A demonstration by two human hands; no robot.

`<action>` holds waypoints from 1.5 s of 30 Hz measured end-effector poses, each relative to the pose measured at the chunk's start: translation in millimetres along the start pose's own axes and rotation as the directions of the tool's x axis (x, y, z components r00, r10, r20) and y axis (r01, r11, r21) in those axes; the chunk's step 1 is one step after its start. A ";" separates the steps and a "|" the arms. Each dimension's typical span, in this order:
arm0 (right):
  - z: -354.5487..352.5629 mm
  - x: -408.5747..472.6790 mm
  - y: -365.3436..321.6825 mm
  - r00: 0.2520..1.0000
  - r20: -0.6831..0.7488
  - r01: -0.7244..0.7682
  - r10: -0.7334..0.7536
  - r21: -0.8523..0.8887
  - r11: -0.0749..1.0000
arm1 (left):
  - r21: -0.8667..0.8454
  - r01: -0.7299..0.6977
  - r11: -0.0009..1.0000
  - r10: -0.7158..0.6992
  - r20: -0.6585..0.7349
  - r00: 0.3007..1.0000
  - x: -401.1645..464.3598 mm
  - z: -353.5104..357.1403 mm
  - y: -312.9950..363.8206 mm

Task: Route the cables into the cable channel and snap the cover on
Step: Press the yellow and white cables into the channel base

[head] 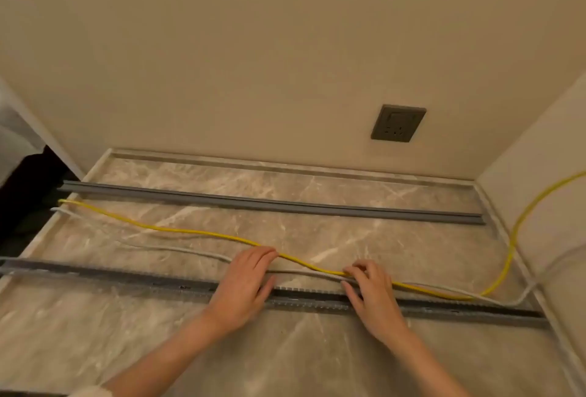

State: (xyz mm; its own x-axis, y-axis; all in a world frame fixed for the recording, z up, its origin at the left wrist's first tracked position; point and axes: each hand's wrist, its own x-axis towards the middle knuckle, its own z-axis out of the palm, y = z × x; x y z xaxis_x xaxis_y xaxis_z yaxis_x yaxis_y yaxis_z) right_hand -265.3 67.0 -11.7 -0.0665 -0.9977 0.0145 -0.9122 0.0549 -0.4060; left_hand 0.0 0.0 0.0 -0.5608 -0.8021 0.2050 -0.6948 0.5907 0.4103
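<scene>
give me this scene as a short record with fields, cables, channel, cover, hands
surface: marble-patterned floor by a beige wall
cable channel: grey slotted channel lying near the person, open, no cover on it
cover: grey strip lying apart, nearer the wall
yellow cable: mostly on the floor, outside the channel
white cable: mostly outside too, beside the yellow one
left hand: resting over the channel, fingers at the yellow cable
right hand: fingers pinching the cables at the channel edge
wall socket: nothing plugged in
</scene>
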 end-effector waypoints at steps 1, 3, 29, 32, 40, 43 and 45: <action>-0.4 2.3 1.7 1.000 0.005 0.018 -0.018 0.014 1.000 | -0.007 -0.029 1.000 0.029 0.022 0.999 7.5 4.5 0.9; -6.6 8.9 3.0 0.998 0.038 0.039 -0.040 0.023 0.999 | -0.012 -0.099 0.995 0.099 0.054 0.994 24.2 12.0 4.4; -47.8 4.0 11.3 0.992 0.073 0.085 -0.105 0.244 0.966 | -0.086 -0.216 0.973 0.232 0.359 0.904 56.2 -24.6 2.2; -43.8 2.3 10.6 0.994 0.076 0.047 -0.077 0.331 0.942 | -0.139 -0.188 0.972 0.227 0.369 0.901 39.2 -21.8 2.0; -36.4 0.5 6.9 0.987 0.138 0.048 -0.080 0.218 0.975 | -0.033 -0.254 0.967 0.256 0.148 0.955 10.8 -3.5 6.6; -34.4 1.2 1.6 0.977 0.210 -0.001 -0.031 0.151 0.989 | -0.028 -0.250 0.968 0.252 0.132 0.959 2.0 -1.6 5.0; -32.4 3.7 -0.7 0.973 0.231 -0.023 -0.007 0.126 0.992 | -0.032 -0.247 0.969 0.249 0.120 0.961 -1.8 -0.9 2.7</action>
State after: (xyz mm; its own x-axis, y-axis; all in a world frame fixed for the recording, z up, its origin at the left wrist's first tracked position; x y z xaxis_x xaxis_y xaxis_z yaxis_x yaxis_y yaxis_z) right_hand -278.0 64.6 18.2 0.0350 -0.9804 -0.1939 -0.8521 0.0721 -0.5185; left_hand -0.5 2.9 1.5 -0.7658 -0.6135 0.1927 -0.5203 0.7673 0.3749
